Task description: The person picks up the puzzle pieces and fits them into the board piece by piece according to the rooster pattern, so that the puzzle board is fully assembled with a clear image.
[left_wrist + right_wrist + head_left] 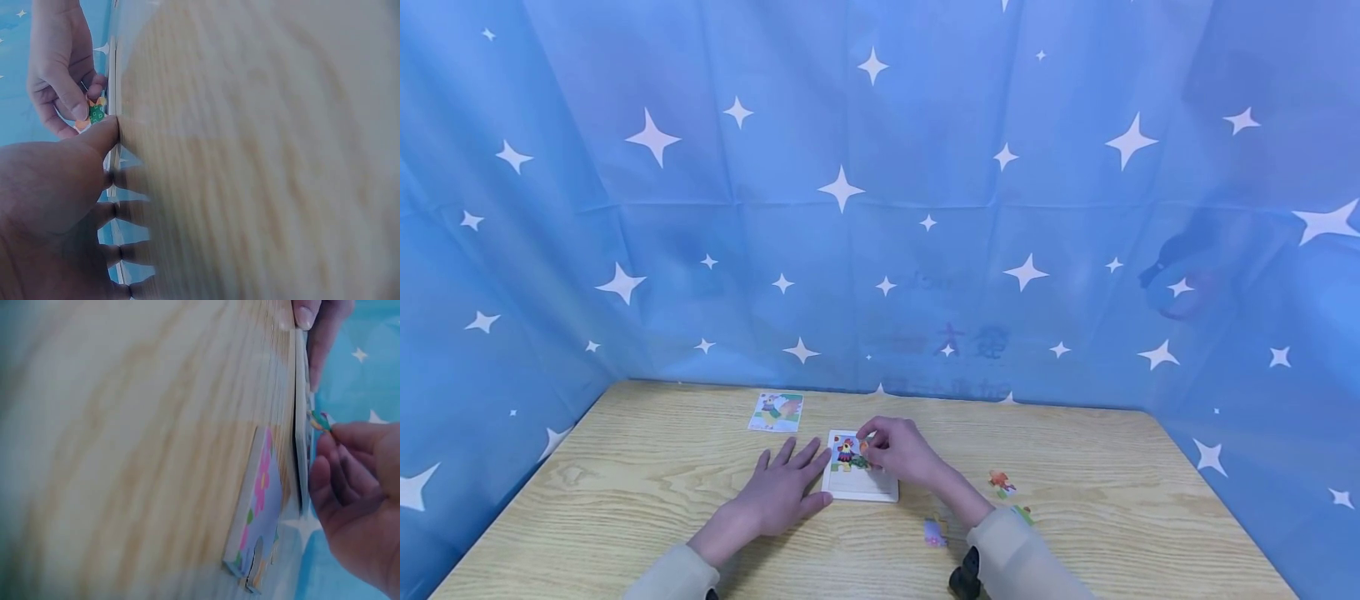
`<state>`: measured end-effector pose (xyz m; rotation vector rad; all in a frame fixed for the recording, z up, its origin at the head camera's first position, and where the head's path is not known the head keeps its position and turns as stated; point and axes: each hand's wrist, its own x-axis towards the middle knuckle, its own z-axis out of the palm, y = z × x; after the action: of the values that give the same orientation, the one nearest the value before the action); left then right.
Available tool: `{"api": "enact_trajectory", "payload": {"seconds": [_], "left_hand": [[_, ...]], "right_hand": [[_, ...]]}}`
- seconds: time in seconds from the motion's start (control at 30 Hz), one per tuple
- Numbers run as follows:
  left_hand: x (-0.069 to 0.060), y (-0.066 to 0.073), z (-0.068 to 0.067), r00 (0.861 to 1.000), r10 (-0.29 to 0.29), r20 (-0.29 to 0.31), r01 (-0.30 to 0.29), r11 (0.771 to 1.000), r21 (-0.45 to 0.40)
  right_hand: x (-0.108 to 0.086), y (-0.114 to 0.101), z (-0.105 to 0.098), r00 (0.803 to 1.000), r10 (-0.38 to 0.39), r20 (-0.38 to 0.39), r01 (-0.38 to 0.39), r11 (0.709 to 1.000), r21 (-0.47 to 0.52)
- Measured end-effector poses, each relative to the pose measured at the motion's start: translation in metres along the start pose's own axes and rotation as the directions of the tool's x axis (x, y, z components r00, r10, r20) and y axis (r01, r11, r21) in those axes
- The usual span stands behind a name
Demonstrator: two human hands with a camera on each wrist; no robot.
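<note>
A white puzzle tray (861, 493) lies on the table with joined pieces showing a rooster (845, 451) in its upper left part. My right hand (902, 452) pinches a small orange and green piece (321, 420) between thumb and fingers, tilted over the tray. Fingers spread, my left hand (781, 493) lies at the tray's left side, its thumb near the lower left corner. In the left wrist view the left thumb (103, 134) touches the tray's edge. The right fingers partly hide the tray's upper right.
A picture card (777, 412) lies behind and left of the tray. Loose puzzle pieces lie to the right: a purple one with a pink flower (935, 533), an orange one (1002, 481) and a green one (1023, 514). A blue curtain with stars (842, 250) hangs behind the table.
</note>
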<state>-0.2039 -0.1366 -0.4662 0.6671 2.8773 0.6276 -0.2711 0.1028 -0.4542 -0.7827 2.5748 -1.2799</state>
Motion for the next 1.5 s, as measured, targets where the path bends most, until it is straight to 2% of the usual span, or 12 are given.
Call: {"api": "enact_trajectory", "payload": {"seconds": [0.17, 0.53, 0.73, 1.1, 1.33, 1.4, 1.5], "left_hand": [[0.0, 0.0, 0.0, 1.0, 0.001, 0.002, -0.001, 1.0, -0.01], [0.0, -0.001, 0.0, 1.0, 0.0, 0.005, 0.0, 1.0, -0.007], [0.001, -0.001, 0.001, 1.0, 0.003, -0.002, -0.003, 1.0, 0.005], [-0.003, 0.009, -0.006, 0.999, -0.036, 0.021, 0.035, 0.999, 0.009], [-0.003, 0.007, -0.006, 0.999, -0.035, 0.022, 0.035, 0.999, 0.008], [-0.003, 0.007, -0.006, 0.999, -0.028, 0.02, 0.028, 1.0, 0.002], [-0.002, 0.005, -0.004, 1.0, -0.016, 0.021, 0.016, 1.0, -0.006]], "right_hand": [[0.001, 0.001, -0.001, 0.999, -0.016, -0.035, 0.013, 0.995, -0.096], [-0.003, -0.001, 0.0, 0.998, 0.043, -0.044, -0.05, 0.982, -0.184], [-0.003, -0.003, 0.003, 0.996, 0.063, -0.056, -0.073, 0.977, -0.199], [-0.002, -0.001, 0.008, 0.993, 0.076, -0.095, -0.096, 0.971, -0.218], [-0.001, -0.004, 0.01, 0.99, 0.082, -0.115, -0.108, 0.963, -0.245], [-0.001, -0.004, 0.01, 0.991, 0.077, -0.11, -0.103, 0.964, -0.246], [-0.002, -0.001, 0.007, 0.996, 0.035, -0.077, -0.052, 0.972, -0.228]]}}
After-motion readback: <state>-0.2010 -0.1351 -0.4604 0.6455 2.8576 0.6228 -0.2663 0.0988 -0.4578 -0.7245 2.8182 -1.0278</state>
